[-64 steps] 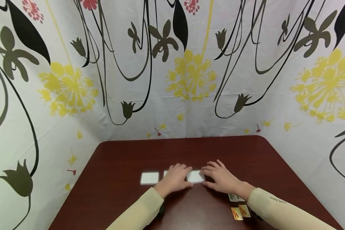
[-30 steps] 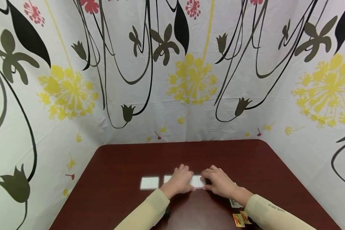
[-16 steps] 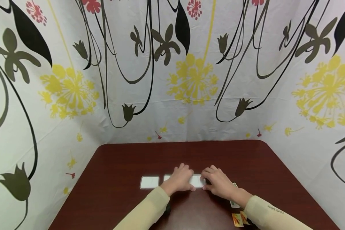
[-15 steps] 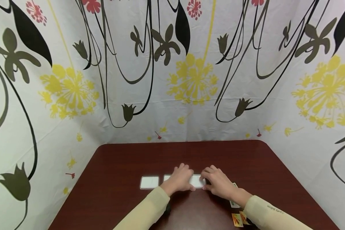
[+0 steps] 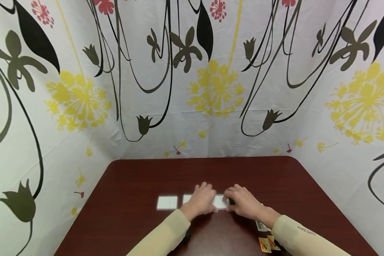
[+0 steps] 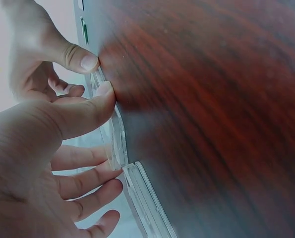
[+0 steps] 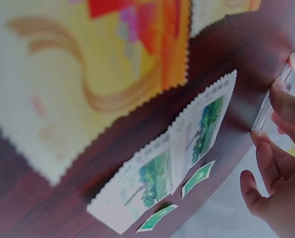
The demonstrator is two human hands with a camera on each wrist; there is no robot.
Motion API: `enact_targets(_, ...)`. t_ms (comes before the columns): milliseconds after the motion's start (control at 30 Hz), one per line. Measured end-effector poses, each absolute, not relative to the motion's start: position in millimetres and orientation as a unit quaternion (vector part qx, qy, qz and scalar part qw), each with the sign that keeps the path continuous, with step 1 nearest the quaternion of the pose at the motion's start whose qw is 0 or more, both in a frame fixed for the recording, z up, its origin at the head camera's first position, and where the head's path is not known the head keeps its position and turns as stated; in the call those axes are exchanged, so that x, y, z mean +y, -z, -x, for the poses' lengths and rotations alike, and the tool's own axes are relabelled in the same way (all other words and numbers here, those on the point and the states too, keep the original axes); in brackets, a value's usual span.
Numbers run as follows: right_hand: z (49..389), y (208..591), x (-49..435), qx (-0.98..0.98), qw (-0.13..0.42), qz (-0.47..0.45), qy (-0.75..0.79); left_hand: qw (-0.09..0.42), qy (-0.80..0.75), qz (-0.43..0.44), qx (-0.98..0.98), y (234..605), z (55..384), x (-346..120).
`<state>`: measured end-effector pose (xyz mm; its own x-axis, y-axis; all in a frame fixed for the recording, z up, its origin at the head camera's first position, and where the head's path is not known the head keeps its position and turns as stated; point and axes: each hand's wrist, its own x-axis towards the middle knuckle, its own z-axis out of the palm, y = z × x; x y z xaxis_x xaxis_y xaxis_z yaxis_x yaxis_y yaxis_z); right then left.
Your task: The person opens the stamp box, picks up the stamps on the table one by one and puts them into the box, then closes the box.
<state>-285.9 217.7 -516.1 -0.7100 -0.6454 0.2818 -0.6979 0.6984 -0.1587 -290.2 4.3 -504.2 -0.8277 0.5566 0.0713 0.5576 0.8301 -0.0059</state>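
Observation:
Three flat clear plastic cases with white insides lie in a row on the dark red table. My left hand [image 5: 201,199] and right hand [image 5: 243,202] pinch the rightmost case [image 5: 220,202] between them at its edges. In the left wrist view both thumbs press on the near edge of this case [image 6: 118,134], with fingers behind it. A corner of the middle case [image 5: 186,198] shows beside my left hand, which hides most of it. The leftmost case [image 5: 167,202] lies apart, untouched.
Right of the hands, partly under the right forearm, lie green-and-white postage stamps [image 5: 261,226] and orange stamps [image 5: 265,245]. The right wrist view shows the perforated edges of the orange stamp [image 7: 132,59] up close. A flower-patterned cloth [image 5: 217,135] surrounds the table [image 5: 140,177].
Since the oldest frame, my hands have come closer around the rightmost case and the thumbs have settled at its near edge. Over the last second the hands hold nearly still.

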Motion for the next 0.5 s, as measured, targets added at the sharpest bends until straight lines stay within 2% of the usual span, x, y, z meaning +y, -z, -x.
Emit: enact_targets(500, 284.1, 515.7, 218.5, -0.911, 0.103, -0.374, -0.142, 0.015, 0.063, 0.298, -0.952, 509.2, 298.6, -0.5)
